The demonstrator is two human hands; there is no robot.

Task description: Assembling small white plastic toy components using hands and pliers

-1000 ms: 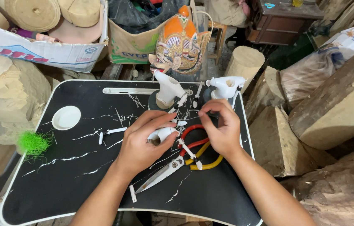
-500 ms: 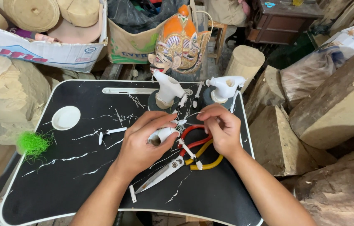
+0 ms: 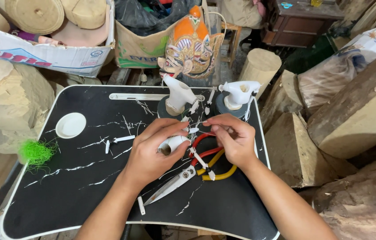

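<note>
The black worktop carries scissors and red and yellow pliers; above them, the left hand grasps a small white piece while the right hand pinches a thin white strand touching it

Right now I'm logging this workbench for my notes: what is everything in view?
tray table: one, black with white rim, centre
dish: one, white, round, tray's left
shears: one, metal, tray centre
pliers: red and yellow handles, under the hands
white figures: two, on dark stands, tray's far edge
mask: one, orange, painted, behind tray
green tuft: one, left of tray
logs: several, pale wood, around
cardboard box: one, top left
left hand: grip on small white piece
right hand: pinching something thin, too small to tell
</note>
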